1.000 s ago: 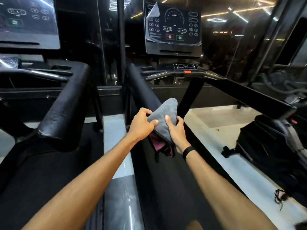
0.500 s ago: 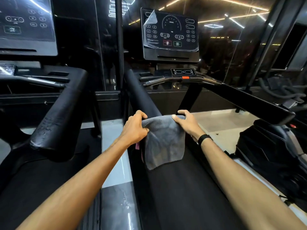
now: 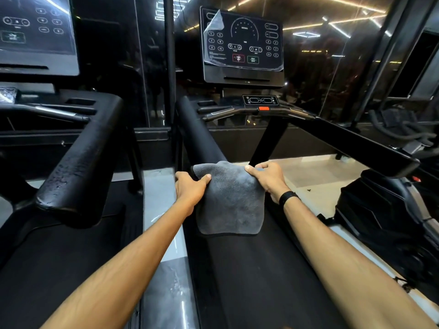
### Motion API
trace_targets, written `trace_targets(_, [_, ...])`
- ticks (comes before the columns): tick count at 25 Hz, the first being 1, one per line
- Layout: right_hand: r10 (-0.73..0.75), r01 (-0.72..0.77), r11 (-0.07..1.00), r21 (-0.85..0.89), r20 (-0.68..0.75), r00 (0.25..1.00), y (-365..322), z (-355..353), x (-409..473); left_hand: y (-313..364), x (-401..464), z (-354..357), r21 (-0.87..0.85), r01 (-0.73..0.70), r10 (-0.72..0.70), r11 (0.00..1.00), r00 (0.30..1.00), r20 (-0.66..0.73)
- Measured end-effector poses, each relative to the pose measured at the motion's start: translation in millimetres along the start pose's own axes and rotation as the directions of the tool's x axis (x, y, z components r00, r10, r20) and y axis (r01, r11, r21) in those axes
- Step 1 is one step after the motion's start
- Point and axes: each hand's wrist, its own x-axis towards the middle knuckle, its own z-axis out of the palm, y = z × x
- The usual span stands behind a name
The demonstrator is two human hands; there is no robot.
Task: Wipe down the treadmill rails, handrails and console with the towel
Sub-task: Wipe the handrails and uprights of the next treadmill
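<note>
- The towel [image 3: 231,198] is draped over the left handrail [image 3: 202,138] — pinched at its top corners by the left hand [image 3: 190,188] and right hand [image 3: 268,178], held apart.
- Handrail wiping seems in hand; next, a firm slide along it is needed.

You are looking into a dim gym where most surfaces sink into near black. Light comes from thin LED ceiling strips [image 3: 342,19], seen as bright streaks mirrored in the dark glass wall [image 3: 320,67]. Your forearms and the grey towel [image 3: 231,200] are evenly lit and fairly sharp. The peeling film on the console [image 3: 242,43] catches pale glare, and the floor strip [image 3: 166,281] shows a soft sheen. Straight posts bow outward near the edges from the wide lens, and the left neighbouring console [image 3: 35,34] looks slightly soft.
</note>
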Motion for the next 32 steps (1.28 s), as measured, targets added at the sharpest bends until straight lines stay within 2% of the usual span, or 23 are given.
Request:
trace_targets(2, [-0.009, 0.009, 0.997, 0.083, -0.009, 1.0, -3, -3, -3, -2, 0, 5, -0.058, -0.011, 0.012, 0.998, 1.0, 0.02])
trace_targets(4, [0.004, -0.01, 0.988, 0.157, 0.038, 0.999, -5, -10, -7, -2, -1, 5, -0.06, -0.062, 0.06, 0.996, 0.998, -0.03])
trace_targets(9, [-0.075, 0.039, 0.983, 0.177, 0.203, 0.976, -17, -34, -27, 9, -5, -8, 0.092, -0.185, 0.199, 0.978, 0.964, -0.177])
trace_targets(16, [-0.2, 0.2, 0.98, -0.007, 0.04, 0.979, -21, -43, -35, 21, -23, -30, 0.201, -0.287, 0.325, 0.937, 0.926, -0.194])
trace_targets(18, [-0.216, 0.216, 0.975, -0.042, 0.019, 0.976, -22, -46, -38, 26, -25, -36, 0.229, -0.26, 0.304, 0.938, 0.936, -0.18])
trace_targets(20, [-0.227, 0.227, 0.973, -0.041, 0.011, 0.974, -22, -51, -44, 30, -26, -43, 0.159, -0.227, 0.252, 0.961, 0.955, -0.156])
trace_targets(22, [-0.229, 0.229, 0.973, -0.016, 0.008, 0.973, -26, -56, -52, 36, -24, -50, -0.112, -0.142, 0.13, 0.983, 0.986, -0.103])
trace_targets(24, [-0.243, 0.243, 0.97, -0.001, 0.027, 0.97, -26, -62, -57, 42, -29, -57, -0.328, -0.04, 0.051, 0.944, 0.998, 0.026])
trace_targets(29, [-0.265, 0.28, 0.955, -0.1, 0.145, 0.953, -21, -77, -70, 47, -39, -69, -0.295, -0.132, 0.167, 0.946, 0.981, 0.096])
trace_targets(32, [-0.256, 0.287, 0.949, -0.129, 0.214, 0.943, -25, -84, -82, 51, -44, -79, -0.278, -0.112, 0.173, 0.954, 0.963, 0.205])
